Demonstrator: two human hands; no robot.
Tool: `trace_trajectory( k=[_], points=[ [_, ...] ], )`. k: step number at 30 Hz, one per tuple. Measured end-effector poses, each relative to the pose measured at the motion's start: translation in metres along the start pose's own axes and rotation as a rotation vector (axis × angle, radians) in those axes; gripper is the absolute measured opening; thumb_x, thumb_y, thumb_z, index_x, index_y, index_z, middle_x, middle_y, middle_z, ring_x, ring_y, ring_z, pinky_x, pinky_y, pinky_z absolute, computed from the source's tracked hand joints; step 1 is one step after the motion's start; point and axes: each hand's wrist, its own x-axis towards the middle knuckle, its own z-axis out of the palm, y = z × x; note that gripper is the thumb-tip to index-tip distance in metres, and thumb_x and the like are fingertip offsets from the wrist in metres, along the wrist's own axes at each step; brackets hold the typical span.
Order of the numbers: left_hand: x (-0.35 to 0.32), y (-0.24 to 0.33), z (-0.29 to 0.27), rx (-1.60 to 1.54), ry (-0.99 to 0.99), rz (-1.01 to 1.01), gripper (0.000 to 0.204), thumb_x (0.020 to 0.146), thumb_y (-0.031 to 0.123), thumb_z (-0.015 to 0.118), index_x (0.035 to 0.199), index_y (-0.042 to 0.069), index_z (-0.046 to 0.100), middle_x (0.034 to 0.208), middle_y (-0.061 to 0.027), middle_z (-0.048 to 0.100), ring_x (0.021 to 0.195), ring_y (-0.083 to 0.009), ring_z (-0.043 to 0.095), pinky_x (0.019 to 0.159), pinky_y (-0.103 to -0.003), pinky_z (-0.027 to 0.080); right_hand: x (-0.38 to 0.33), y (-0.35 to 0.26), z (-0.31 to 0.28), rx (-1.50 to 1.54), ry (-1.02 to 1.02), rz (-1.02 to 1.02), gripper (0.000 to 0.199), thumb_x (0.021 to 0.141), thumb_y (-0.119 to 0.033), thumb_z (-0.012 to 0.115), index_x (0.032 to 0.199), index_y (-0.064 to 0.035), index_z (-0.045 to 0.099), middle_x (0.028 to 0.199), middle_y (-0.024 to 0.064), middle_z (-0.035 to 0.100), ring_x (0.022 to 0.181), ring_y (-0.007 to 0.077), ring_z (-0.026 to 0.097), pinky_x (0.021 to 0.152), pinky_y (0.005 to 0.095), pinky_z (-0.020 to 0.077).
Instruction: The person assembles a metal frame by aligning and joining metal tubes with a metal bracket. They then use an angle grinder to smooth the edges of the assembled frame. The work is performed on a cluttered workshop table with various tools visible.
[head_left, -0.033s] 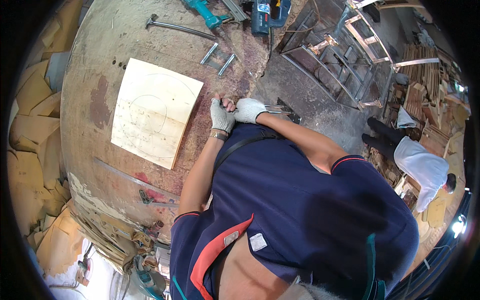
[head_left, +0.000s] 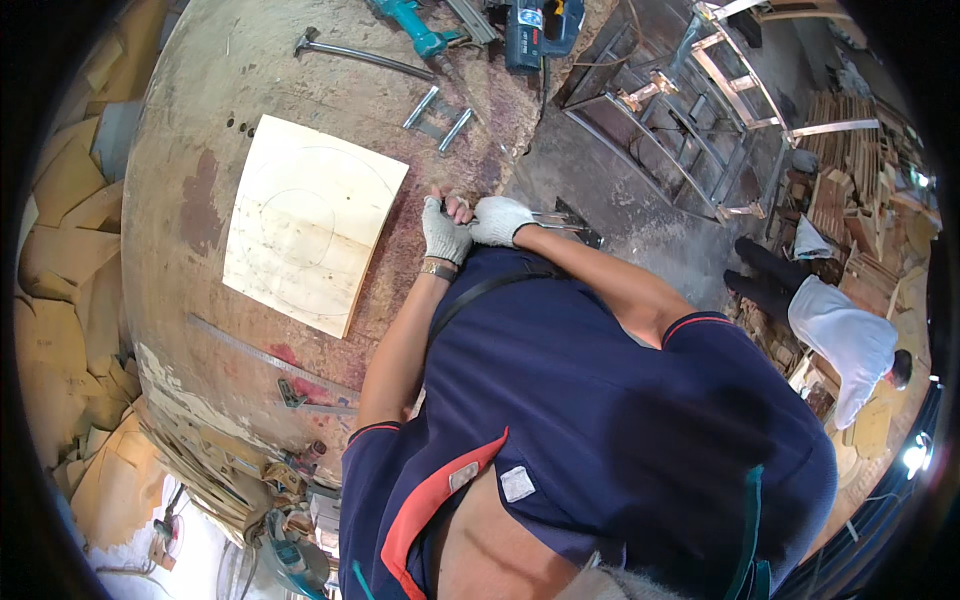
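My left hand (head_left: 447,230), in a whitish knit glove with bare fingertips, is at the workbench edge close to my body, its fingers curled. Against it rests my right hand (head_left: 502,220), gloved as well and closed, its fingers meeting the left fingertips. Anything between them is too small or hidden to make out. Just beyond the right hand, metal rods (head_left: 552,217) stick out beside a dark object. Left of my hands lies a square pale wooden board (head_left: 350,200) with two pencilled circles, one inside the other, flat on the workbench (head_left: 180,280).
At the bench's far side lie a hammer (head_left: 365,57), a metal H-shaped piece (head_left: 437,118), a teal power tool (head_left: 420,32) and a blue jigsaw (head_left: 525,40). A steel ruler (head_left: 260,355) lies nearer. Metal frames (head_left: 680,130) stand right; another person (head_left: 840,325) bends beyond.
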Motion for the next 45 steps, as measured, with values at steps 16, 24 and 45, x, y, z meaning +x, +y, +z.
trace_trajectory(
  k=[16,24,45],
  points=[
    [-0.010,-0.025,0.036,0.051,0.360,0.132,0.040,0.107,0.037,0.056,0.073,0.017,0.047,0.054,0.0022,0.031,0.043,-0.0170,0.029,0.044,-0.037,0.030,-0.006,0.013,0.003,-0.151,-0.013,-0.095,0.032,0.086,-0.033,0.067,0.100,-0.0079,0.081,0.103,0.0251,0.077,0.098,0.0419,0.076,0.089,0.0518,0.0592],
    [-0.011,-0.029,0.039,0.104,0.361,0.170,0.041,0.104,0.029,0.053,0.066,0.017,0.043,0.052,-0.0016,0.034,0.042,-0.0199,0.035,0.043,-0.038,0.029,-0.011,0.010,-0.007,-0.186,-0.009,-0.138,0.034,0.086,-0.035,0.068,0.099,-0.0056,0.080,0.103,0.0256,0.077,0.098,0.0429,0.075,0.088,0.0526,0.0587],
    [-0.020,-0.031,0.050,0.129,0.449,0.206,0.043,0.106,0.028,0.053,0.066,0.017,0.041,0.053,-0.0012,0.035,0.042,-0.0193,0.035,0.042,-0.037,0.030,-0.016,0.014,0.002,-0.208,0.093,-0.179,0.035,0.090,-0.041,0.066,0.090,-0.0087,0.078,0.093,0.0258,0.075,0.089,0.0452,0.074,0.082,0.0544,0.0585]
  ],
)
